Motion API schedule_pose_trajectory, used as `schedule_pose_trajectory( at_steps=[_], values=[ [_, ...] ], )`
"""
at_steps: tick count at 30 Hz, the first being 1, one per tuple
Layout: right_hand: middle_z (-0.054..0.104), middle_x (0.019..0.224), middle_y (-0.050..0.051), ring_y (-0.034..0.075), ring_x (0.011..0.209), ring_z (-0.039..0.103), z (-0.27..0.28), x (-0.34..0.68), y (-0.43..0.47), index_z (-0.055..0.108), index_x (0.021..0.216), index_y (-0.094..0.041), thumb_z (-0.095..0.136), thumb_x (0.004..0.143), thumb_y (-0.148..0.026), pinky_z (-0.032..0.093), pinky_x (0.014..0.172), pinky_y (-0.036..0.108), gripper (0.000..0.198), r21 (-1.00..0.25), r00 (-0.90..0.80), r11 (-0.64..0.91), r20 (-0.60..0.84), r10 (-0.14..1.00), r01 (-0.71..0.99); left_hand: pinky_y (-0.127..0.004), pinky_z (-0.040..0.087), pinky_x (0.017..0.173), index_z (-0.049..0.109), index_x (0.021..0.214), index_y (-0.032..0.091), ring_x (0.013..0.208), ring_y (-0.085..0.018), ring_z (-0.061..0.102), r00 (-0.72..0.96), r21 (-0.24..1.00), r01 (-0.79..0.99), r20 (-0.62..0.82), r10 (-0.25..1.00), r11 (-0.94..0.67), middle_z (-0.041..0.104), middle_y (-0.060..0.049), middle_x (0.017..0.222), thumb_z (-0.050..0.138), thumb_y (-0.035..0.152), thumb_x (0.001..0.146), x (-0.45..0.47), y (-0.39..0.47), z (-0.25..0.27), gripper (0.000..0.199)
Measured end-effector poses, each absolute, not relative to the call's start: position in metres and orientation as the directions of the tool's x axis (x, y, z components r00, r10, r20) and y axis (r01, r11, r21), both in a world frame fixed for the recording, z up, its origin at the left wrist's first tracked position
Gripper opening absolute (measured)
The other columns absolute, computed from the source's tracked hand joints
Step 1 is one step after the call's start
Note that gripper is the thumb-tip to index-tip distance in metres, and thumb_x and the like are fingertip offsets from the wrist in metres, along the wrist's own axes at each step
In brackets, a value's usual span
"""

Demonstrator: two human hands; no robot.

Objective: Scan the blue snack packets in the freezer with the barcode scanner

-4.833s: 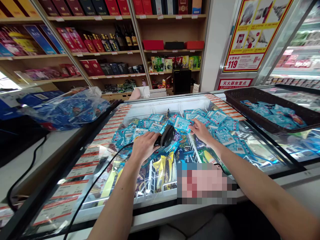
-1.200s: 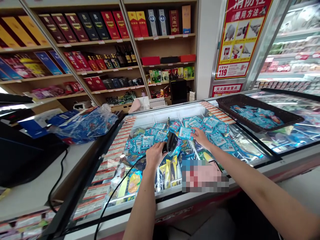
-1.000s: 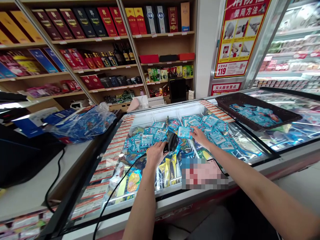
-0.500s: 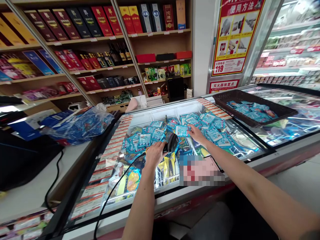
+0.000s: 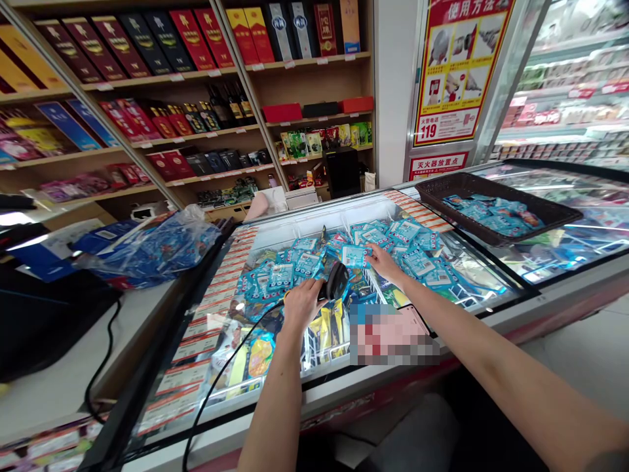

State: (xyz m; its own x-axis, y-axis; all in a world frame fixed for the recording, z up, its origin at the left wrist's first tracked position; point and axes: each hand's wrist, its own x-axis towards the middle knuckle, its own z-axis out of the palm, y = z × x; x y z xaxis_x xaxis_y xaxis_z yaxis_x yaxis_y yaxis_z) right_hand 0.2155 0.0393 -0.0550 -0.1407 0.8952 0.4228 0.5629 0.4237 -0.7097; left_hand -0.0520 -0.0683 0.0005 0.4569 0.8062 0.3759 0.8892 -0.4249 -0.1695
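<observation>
My left hand (image 5: 303, 302) is closed around the handle of a black corded barcode scanner (image 5: 337, 280), its head turned toward the right. Between the fingers of my right hand (image 5: 382, 262) is the right edge of a small blue packet (image 5: 354, 256), with a pale printed label facing up. The scanner's head is just below and left of this packet, apart from it. Many similar blue packets (image 5: 420, 263) lie in loose piles on the glass top of a chest freezer (image 5: 221, 328) around both hands.
A dark brown basket (image 5: 496, 226) with more blue packets stands at the right. A pink phone (image 5: 411, 321) lies near the freezer's front edge. The scanner's black cable (image 5: 216, 387) runs down left. Plastic-wrapped blue goods (image 5: 162, 246) sit on the left counter.
Both hands keep nearly the same pose, with the scanner and the blue packet held as before. The whole view has shifted slightly.
</observation>
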Motion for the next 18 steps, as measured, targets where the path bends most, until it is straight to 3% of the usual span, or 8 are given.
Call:
schedule_pose_trajectory(
  at_steps=[7, 14, 18],
  values=[
    [0.050, 0.067, -0.003, 0.015, 0.062, 0.050, -0.053, 0.214, 0.038, 0.050, 0.117, -0.021, 0.052, 0.080, -0.033, 0.043, 0.065, 0.030, 0.039, -0.815, -0.070, 0.331, 0.340, 0.938, 0.475, -0.031, 0.044, 0.071, 0.052, 0.113, 0.023, 0.094, -0.023, 0.059, 0.423, -0.137, 0.904, 0.429, 0.798, -0.405, 0.063, -0.007, 0.100, 0.062, 0.032, 0.075, -0.062, -0.064, -0.007, 0.041],
    [0.049, 0.062, -0.004, 0.016, 0.056, 0.058, -0.046, 0.221, 0.045, 0.047, 0.117, -0.018, 0.051, 0.078, -0.035, 0.049, 0.052, 0.029, 0.043, -0.890, 0.041, 0.259, 0.295, 0.955, 0.374, -0.030, 0.043, 0.069, 0.052, 0.114, 0.023, 0.094, -0.023, 0.060, 0.302, -0.068, 0.947, 0.518, 0.800, -0.314, 0.065, -0.007, 0.100, 0.057, 0.036, 0.078, -0.076, -0.062, -0.009, 0.038],
    [0.049, 0.062, -0.004, 0.017, 0.058, 0.060, -0.031, 0.237, 0.051, 0.043, 0.120, -0.017, 0.051, 0.078, -0.033, 0.050, 0.053, 0.029, 0.045, -0.899, 0.143, 0.225, 0.296, 0.944, 0.376, -0.029, 0.044, 0.070, 0.052, 0.115, 0.024, 0.093, -0.022, 0.060, 0.259, -0.038, 0.959, 0.525, 0.811, -0.281, 0.065, -0.006, 0.102, 0.059, 0.035, 0.076, -0.080, -0.063, -0.008, 0.041]
  ],
)
